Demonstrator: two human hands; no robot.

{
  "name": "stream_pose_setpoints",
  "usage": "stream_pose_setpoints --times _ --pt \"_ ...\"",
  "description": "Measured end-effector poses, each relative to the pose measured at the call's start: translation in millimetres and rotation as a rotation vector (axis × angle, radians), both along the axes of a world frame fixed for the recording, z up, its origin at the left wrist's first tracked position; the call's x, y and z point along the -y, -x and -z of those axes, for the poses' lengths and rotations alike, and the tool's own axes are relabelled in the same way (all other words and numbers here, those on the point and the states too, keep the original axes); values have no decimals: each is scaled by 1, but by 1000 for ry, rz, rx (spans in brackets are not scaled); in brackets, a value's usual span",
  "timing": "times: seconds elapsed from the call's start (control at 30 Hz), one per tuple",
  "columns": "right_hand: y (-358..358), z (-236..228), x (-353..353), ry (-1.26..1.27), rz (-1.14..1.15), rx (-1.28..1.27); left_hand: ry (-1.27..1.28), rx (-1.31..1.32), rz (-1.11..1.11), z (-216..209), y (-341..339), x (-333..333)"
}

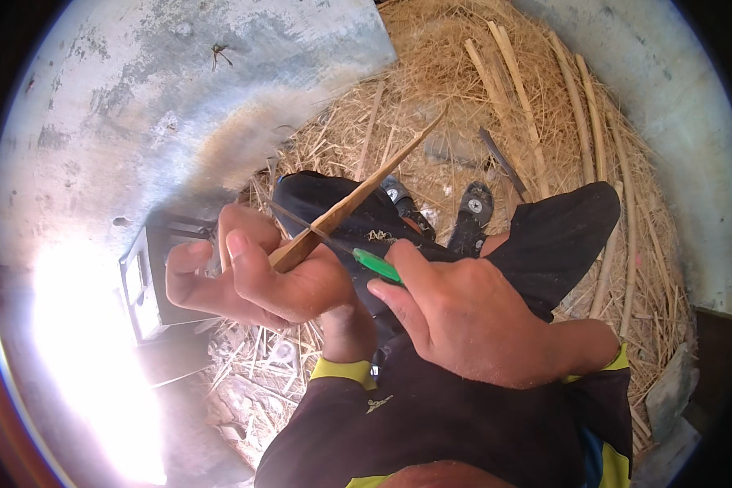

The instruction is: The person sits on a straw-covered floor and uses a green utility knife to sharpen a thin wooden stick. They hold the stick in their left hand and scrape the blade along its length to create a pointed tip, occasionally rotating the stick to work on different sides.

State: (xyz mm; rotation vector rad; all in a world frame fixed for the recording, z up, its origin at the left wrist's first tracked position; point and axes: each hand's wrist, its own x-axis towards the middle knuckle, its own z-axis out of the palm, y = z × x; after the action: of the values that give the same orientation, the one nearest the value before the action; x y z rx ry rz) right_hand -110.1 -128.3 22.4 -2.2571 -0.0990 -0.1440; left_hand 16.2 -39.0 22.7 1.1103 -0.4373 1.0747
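My left hand point(297, 281) grips the thick lower end of a split strip of bamboo or wood point(362, 193). The strip slants up and to the right, tapering to a thin tip over the straw. A green-handled knife point(376, 266) is held in my right hand point(480, 321), its thin blade pointing up and left. That blade crosses the strip just above my left fingers. Whether its edge is biting into the wood, I cannot tell. Some of the left fingers are curled but apart from the strip.
My knees in dark trousers point(557, 236) and sandalled feet point(472, 207) are below the hands. Straw and shavings point(431, 49) cover the floor, with several long strips point(577, 106) at the right. Pale walls point(138, 98) stand around; a dark box-like object point(167, 264) sits at left.
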Motion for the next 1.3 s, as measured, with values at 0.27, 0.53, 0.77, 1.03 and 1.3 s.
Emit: stream_pose_setpoints --times 0.27,0.53,0.77,1.03,1.3 --pt "-9 35 5 110 94 -16 -29 -39 2 13 -8 -18" --pt "-2 52 13 -13 323 -133 -165 -82 -52 9 11 7" --pt "3 50 29 -530 253 -223 -440 -60 -89 16 17 0" --pt "15 26 4 -325 148 179 -363 -96 -42 18 21 -2" --pt "14 1 -12 27 98 47 -201 -137 -96 18 17 0"
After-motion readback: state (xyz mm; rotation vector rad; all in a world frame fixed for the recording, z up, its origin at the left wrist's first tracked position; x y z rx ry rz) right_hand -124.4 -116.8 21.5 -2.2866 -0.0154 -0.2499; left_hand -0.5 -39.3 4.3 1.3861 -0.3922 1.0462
